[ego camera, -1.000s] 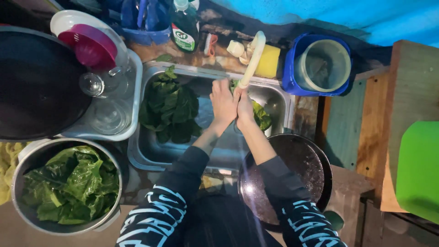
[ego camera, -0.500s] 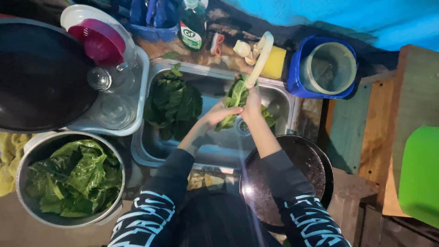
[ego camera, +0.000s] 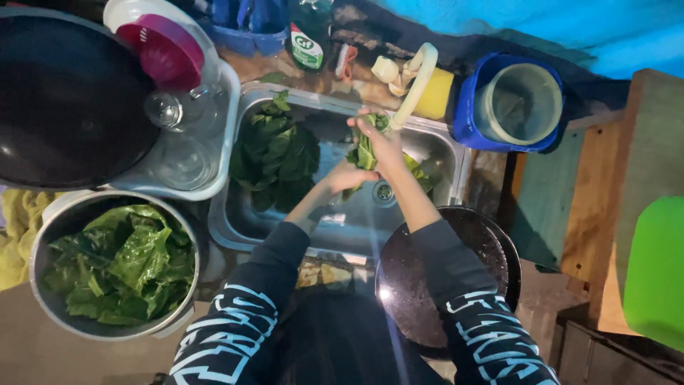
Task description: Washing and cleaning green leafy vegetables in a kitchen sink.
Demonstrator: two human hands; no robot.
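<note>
Green leaf (ego camera: 365, 151) in both hands, sink (ego camera: 340, 227).

Light is dim and bluish, with a bright blue sheet (ego camera: 541, 28) stretched across the far side beyond the hands. To the right of the hands stands rough wooden furniture (ego camera: 605, 207) of bare boards, with a bright green plastic panel (ego camera: 655, 271) at the far right edge. Down to the left of the hands a bare grey-brown surface (ego camera: 28, 349) shows in shadow, and a crumpled yellow cloth (ego camera: 18, 228) lies at the left edge.
</note>
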